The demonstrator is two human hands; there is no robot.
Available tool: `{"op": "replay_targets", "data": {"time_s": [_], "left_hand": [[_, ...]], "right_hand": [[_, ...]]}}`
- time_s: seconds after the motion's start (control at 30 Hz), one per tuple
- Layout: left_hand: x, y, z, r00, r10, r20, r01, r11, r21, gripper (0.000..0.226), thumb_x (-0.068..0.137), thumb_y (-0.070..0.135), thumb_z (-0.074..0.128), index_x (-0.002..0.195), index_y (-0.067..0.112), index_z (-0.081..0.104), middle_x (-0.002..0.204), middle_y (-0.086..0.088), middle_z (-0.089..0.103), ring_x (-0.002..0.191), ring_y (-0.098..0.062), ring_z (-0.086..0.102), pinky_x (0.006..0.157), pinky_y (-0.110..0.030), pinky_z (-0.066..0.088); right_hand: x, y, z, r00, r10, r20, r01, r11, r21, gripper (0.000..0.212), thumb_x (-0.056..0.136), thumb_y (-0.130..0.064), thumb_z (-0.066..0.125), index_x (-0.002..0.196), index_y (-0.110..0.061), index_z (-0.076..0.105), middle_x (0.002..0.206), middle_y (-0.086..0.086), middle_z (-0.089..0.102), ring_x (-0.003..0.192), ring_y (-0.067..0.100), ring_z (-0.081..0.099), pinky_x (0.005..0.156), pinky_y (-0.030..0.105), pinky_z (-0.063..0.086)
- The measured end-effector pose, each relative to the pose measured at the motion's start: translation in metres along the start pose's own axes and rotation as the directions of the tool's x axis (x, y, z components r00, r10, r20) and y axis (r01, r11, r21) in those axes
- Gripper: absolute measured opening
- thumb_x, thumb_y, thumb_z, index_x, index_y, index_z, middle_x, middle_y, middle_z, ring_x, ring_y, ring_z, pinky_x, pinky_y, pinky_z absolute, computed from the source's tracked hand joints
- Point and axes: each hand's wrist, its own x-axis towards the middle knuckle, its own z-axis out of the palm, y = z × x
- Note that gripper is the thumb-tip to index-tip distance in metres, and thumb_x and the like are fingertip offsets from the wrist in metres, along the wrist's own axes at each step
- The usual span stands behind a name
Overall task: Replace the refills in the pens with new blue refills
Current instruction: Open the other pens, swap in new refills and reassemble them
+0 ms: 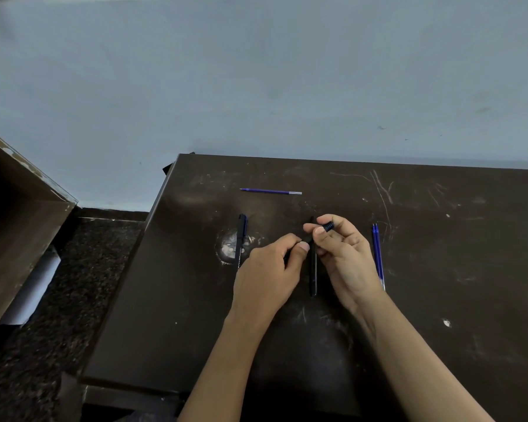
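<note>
Forearms are reaching in; the left hand (pixel 272 266) is gripping a black pen barrel (pixel 308 239) while the right hand (pixel 345 254) is pinching its ribbed grip section (pixel 328 226). Twisting squarely, barrel steadied, is looking wisest. Two blue refills (pixel 378 257) are lying just right of it on the table (pixel 439 269).

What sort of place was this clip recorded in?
Probably a plain home or office room: a scratched dark table against a bare pale blue wall, speckled stone floor, wooden cabinet at left.
</note>
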Motion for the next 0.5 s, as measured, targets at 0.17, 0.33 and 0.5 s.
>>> {"op": "replay_targets", "data": {"time_s": [0.17, 0.33, 0.5], "left_hand": [[-0.002, 0.001, -0.003, 0.998, -0.061, -0.001, 0.061, 0.992, 0.110, 0.028, 0.096, 0.050, 0.036, 0.090, 0.031, 0.055, 0.064, 0.007, 0.058, 0.062, -0.008, 0.055, 0.051, -0.023, 0.036], [-0.001, -0.002, -0.007, 0.994, -0.103, 0.022, 0.100, 0.987, 0.129, 0.028, 0.097, 0.048, 0.037, 0.088, 0.029, 0.056, 0.061, 0.009, 0.051, 0.063, -0.008, 0.052, 0.052, -0.022, 0.031], [0.000, -0.013, -0.015, 0.972, -0.224, -0.075, 0.229, 0.970, 0.076, 0.029, 0.098, 0.040, 0.037, 0.088, 0.026, 0.060, 0.067, 0.007, 0.057, 0.060, -0.008, 0.051, 0.055, -0.023, 0.035]], "right_hand": [[0.001, 0.005, -0.001, 0.995, 0.016, -0.094, -0.021, 0.998, -0.062, 0.016, 0.087, 0.001, 0.059, 0.102, -0.004, 0.060, 0.091, 0.017, 0.068, 0.084, 0.012, 0.066, 0.084, 0.033, 0.049], [0.002, 0.007, 0.001, 0.991, 0.023, -0.132, -0.030, 0.998, -0.049, 0.013, 0.087, 0.000, 0.059, 0.099, -0.004, 0.060, 0.088, 0.011, 0.070, 0.075, 0.009, 0.063, 0.072, 0.023, 0.049], [0.010, 0.002, -0.015, 0.957, -0.091, -0.276, 0.036, 0.979, -0.200, 0.009, 0.086, -0.001, 0.063, 0.088, -0.009, 0.058, 0.091, 0.006, 0.069, 0.075, 0.014, 0.060, 0.078, 0.029, 0.050]]}}
